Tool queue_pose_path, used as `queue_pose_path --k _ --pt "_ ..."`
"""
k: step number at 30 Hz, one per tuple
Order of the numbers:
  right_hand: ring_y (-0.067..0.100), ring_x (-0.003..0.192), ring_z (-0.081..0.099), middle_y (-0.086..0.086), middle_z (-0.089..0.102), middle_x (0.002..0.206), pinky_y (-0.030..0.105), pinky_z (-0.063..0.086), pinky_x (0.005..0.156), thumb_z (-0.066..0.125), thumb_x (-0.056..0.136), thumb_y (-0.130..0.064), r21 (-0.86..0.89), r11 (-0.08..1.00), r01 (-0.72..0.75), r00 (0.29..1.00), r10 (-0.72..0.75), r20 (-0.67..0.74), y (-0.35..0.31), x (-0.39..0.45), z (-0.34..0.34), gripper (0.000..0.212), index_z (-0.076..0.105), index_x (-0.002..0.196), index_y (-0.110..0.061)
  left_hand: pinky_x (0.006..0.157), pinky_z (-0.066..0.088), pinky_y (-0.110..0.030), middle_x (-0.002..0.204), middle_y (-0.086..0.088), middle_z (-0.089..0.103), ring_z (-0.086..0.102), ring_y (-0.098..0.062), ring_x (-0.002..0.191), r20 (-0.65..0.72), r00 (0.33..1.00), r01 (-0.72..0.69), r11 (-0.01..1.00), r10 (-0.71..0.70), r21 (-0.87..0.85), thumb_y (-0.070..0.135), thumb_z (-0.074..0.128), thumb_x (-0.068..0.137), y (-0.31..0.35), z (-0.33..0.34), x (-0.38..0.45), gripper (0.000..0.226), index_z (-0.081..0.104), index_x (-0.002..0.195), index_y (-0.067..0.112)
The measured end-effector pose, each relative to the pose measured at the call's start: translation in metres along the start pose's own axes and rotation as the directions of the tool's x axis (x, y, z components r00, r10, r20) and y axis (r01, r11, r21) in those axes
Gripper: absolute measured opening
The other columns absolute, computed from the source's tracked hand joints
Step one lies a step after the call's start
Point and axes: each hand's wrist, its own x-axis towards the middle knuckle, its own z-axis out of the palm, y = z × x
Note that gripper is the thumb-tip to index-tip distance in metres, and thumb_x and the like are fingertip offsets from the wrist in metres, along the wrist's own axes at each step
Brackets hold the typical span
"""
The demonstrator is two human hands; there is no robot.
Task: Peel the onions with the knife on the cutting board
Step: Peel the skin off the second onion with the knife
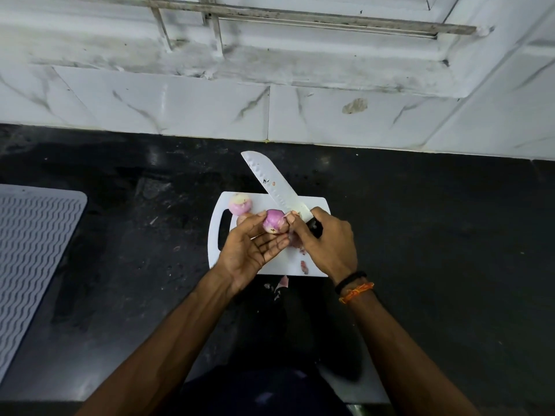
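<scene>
Above the cutting board (pixel 312 205), left hand (pixel 249 250) cradles the red onion (pixel 274 225); right hand (pixel 326 241) grasps the knife (pixel 277 187), pinching skin. Peel shallowly, blade away.

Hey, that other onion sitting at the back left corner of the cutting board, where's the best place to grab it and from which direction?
Probably around its round middle, from above with fingertips on opposite sides. The onion rests free on the cutting board, near the handle slot, and nothing covers it. Coming from the left keeps clear of the knife, whose blade angles past its right side.
</scene>
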Motion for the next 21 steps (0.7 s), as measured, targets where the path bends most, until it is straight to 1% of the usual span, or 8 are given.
queue_pose_path --k 3,7,9,12,13,15,18,21 --pt "0.007 0.058 0.062 -0.007 0.065 0.065 0.038 0.054 0.058 0.048 0.088 -0.072 -0.013 0.999 0.032 0.999 -0.032 0.001 0.0 -0.001 -0.001 0.054 0.057 0.077 -0.02 0.086 0.061 -0.038 0.101 -0.019 0.073 0.073 -0.031 0.09 -0.067 0.998 -0.008 0.999 0.006 -0.035 0.025 0.071 0.086 -0.001 0.001 0.003 0.045 0.062 0.123 0.002" --pt "0.009 0.065 0.065 -0.006 0.067 0.073 0.039 0.054 0.06 0.05 0.088 -0.072 0.031 0.995 0.094 0.994 -0.096 0.059 0.004 -0.009 0.001 0.055 0.066 0.088 -0.018 0.08 0.061 -0.036 0.111 -0.021 0.069 0.071 -0.032 0.099 -0.126 0.991 0.018 0.988 -0.037 -0.15 0.028 0.077 0.081 0.001 -0.003 0.007 0.061 0.06 0.13 -0.004" --pt "0.009 0.066 0.065 -0.005 0.069 0.074 0.037 0.055 0.062 0.052 0.088 -0.071 0.063 0.995 0.083 0.995 -0.087 0.058 0.004 -0.015 0.0 0.057 0.069 0.093 -0.016 0.077 0.061 -0.035 0.11 -0.021 0.068 0.071 -0.031 0.099 -0.134 0.99 0.027 0.986 -0.05 -0.167 0.03 0.077 0.082 0.001 -0.004 0.01 0.058 0.062 0.126 -0.005" --pt "0.005 0.07 0.066 -0.007 0.07 0.076 0.022 0.053 0.061 0.061 0.088 -0.061 0.082 0.996 0.031 0.999 -0.03 -0.017 0.005 -0.018 -0.004 0.049 0.07 0.097 -0.014 0.085 0.06 -0.038 0.102 -0.02 0.07 0.072 -0.03 0.093 -0.118 0.992 0.016 0.983 -0.038 -0.184 0.028 0.074 0.082 0.002 -0.003 0.009 0.047 0.064 0.115 -0.003" --pt "0.0 0.07 0.065 -0.012 0.068 0.074 0.014 0.048 0.058 0.065 0.088 -0.055 0.087 0.996 0.002 0.999 0.001 -0.035 0.007 -0.017 -0.006 0.039 0.069 0.093 -0.017 0.09 0.058 -0.039 0.105 -0.022 0.07 0.072 -0.031 0.094 -0.11 0.993 0.012 0.981 -0.034 -0.194 0.027 0.073 0.08 0.002 -0.004 0.01 0.047 0.064 0.116 -0.003" --pt "-0.005 0.07 0.063 -0.018 0.066 0.074 0.009 0.043 0.055 0.069 0.089 -0.049 0.092 0.995 -0.048 0.997 0.053 -0.05 0.011 -0.013 -0.009 0.028 0.066 0.087 -0.021 0.093 0.056 -0.039 0.116 -0.026 0.068 0.071 -0.033 0.097 -0.086 0.996 0.01 0.975 -0.029 -0.224 0.024 0.069 0.084 0.003 -0.006 0.009 0.046 0.062 0.12 -0.003" --pt "0.002 0.072 0.065 -0.013 0.069 0.078 0.022 0.052 0.056 0.069 0.089 -0.048 0.089 0.99 -0.109 0.992 0.113 -0.048 0.017 -0.008 -0.009 0.032 0.066 0.087 -0.016 0.101 0.051 -0.041 0.128 -0.028 0.063 0.069 -0.033 0.1 -0.058 0.998 0.021 0.969 -0.036 -0.245 0.023 0.062 0.09 0.003 -0.009 0.009 0.049 0.057 0.13 -0.005" --pt "0.01 0.067 0.065 -0.008 0.066 0.072 0.037 0.055 0.056 0.069 0.09 -0.048 0.04 0.989 -0.145 0.989 0.146 -0.024 0.02 -0.001 -0.006 0.034 0.06 0.077 -0.017 0.105 0.048 -0.042 0.131 -0.027 0.061 0.066 -0.035 0.108 -0.057 0.998 0.013 0.969 -0.028 -0.245 0.021 0.062 0.088 0.002 -0.011 0.009 0.053 0.055 0.134 -0.005"
